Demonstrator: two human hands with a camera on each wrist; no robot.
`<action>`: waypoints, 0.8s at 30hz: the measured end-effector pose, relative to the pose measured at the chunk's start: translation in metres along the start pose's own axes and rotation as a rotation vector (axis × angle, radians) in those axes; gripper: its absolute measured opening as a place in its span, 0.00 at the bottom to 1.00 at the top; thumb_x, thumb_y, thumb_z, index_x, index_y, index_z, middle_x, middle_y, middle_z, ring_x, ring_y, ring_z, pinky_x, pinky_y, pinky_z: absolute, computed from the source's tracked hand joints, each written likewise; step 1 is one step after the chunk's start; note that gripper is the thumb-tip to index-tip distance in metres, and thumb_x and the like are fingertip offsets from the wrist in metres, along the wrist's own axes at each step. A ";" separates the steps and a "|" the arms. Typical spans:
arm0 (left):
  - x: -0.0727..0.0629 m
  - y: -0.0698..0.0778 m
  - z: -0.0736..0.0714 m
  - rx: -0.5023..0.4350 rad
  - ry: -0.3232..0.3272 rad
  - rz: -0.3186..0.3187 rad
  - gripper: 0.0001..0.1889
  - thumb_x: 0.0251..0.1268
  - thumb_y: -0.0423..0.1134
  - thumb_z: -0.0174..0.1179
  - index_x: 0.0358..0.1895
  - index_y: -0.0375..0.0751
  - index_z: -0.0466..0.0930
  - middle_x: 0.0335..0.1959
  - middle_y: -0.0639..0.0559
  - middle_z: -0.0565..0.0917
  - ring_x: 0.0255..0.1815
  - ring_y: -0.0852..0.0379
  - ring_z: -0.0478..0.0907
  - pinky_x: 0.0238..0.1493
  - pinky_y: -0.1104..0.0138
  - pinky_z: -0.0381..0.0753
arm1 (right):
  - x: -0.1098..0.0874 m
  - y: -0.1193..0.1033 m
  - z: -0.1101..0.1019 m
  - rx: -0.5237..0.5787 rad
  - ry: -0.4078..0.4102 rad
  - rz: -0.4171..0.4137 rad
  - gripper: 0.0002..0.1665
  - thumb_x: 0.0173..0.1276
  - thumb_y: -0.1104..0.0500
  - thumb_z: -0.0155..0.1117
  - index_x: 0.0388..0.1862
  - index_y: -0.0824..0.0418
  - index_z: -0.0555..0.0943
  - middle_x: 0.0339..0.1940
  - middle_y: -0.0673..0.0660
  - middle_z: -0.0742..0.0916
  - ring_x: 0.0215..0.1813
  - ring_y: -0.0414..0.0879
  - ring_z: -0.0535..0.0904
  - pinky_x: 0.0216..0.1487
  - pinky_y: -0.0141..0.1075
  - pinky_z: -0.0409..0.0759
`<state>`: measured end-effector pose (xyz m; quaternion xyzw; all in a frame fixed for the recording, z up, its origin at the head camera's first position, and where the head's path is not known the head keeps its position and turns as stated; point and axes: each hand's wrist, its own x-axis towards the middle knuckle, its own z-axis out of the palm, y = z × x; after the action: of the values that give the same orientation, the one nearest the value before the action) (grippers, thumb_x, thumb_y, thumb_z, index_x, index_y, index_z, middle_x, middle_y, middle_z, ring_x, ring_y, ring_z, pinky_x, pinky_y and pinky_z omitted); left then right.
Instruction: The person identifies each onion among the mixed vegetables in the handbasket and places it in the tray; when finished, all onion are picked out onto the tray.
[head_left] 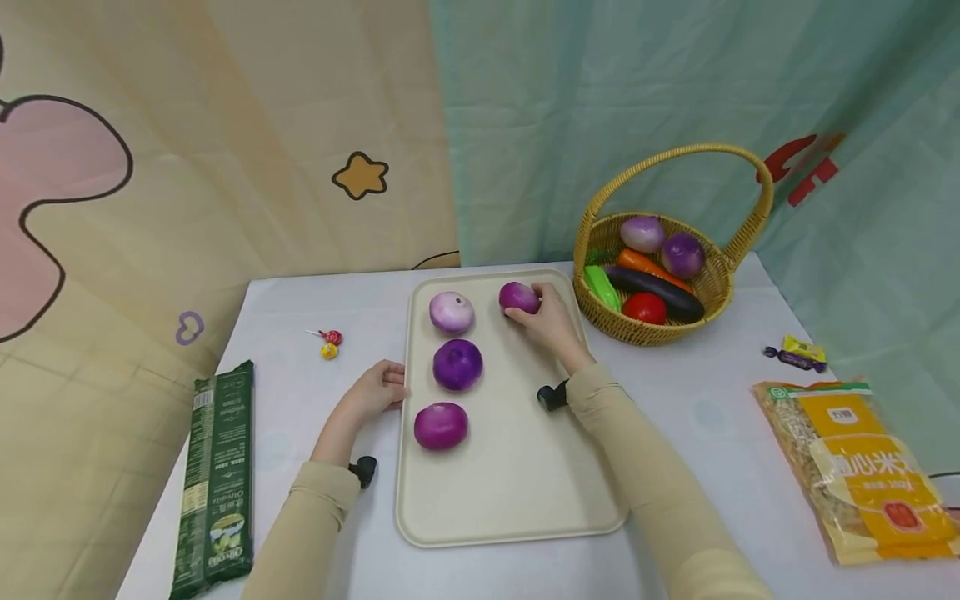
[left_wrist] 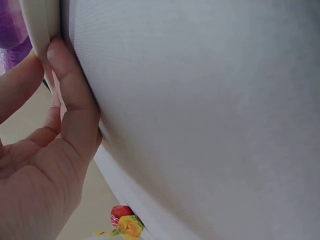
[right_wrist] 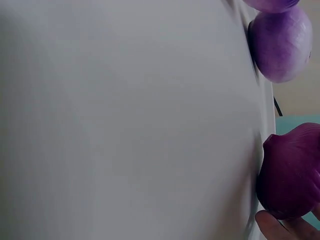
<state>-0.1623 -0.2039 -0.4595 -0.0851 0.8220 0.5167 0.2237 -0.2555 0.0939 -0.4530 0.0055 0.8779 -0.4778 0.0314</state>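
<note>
The right hand (head_left: 553, 327) curls its thumb and fingers round a round, glossy reddish-purple onion (head_left: 517, 297) at the far end of a cream rectangular tray with rounded corners (head_left: 510, 492). The left hand (head_left: 372, 390) pinches the tray's rim between thumb and forefinger. Between the two hands, on the tray, sit a pale purple-and-white onion (head_left: 452, 312) and a deep violet onion (head_left: 457, 365); a plump magenta onion (head_left: 441, 426) lies just right of the left hand and a little nearer the body.

Beyond the right hand, to its right, a woven golden-brown basket with a tall arched handle (head_left: 637, 335) holds vegetables. Left of the left hand, on the white-covered table (head_left: 697, 475), are a red-wrapped lollipop (head_left: 332, 337), a yellow-wrapped lollipop (head_left: 328, 352) and a long dark-green packet (head_left: 217, 458).
</note>
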 end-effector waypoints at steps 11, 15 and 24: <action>-0.001 0.002 -0.002 0.028 -0.007 0.000 0.24 0.67 0.27 0.55 0.65 0.26 0.63 0.52 0.35 0.74 0.48 0.50 0.78 0.49 0.63 0.86 | 0.000 -0.004 -0.003 0.008 -0.013 0.002 0.48 0.61 0.52 0.74 0.73 0.66 0.60 0.72 0.67 0.69 0.72 0.59 0.66 0.75 0.49 0.66; -0.001 0.003 -0.003 0.031 -0.008 0.002 0.25 0.67 0.27 0.55 0.65 0.26 0.62 0.53 0.34 0.74 0.49 0.50 0.78 0.50 0.63 0.86 | -0.009 -0.012 -0.022 -0.007 -0.005 -0.022 0.46 0.63 0.51 0.72 0.74 0.64 0.62 0.73 0.65 0.68 0.74 0.59 0.64 0.75 0.50 0.66; -0.002 0.003 -0.003 0.037 -0.020 0.004 0.25 0.68 0.27 0.55 0.66 0.25 0.61 0.54 0.33 0.73 0.50 0.49 0.76 0.52 0.62 0.86 | -0.031 -0.006 -0.110 0.079 0.158 -0.117 0.26 0.71 0.53 0.63 0.62 0.66 0.75 0.62 0.65 0.80 0.66 0.57 0.74 0.70 0.49 0.73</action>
<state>-0.1628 -0.2056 -0.4548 -0.0741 0.8294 0.5026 0.2325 -0.2307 0.1832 -0.3866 -0.0068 0.8569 -0.5111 -0.0662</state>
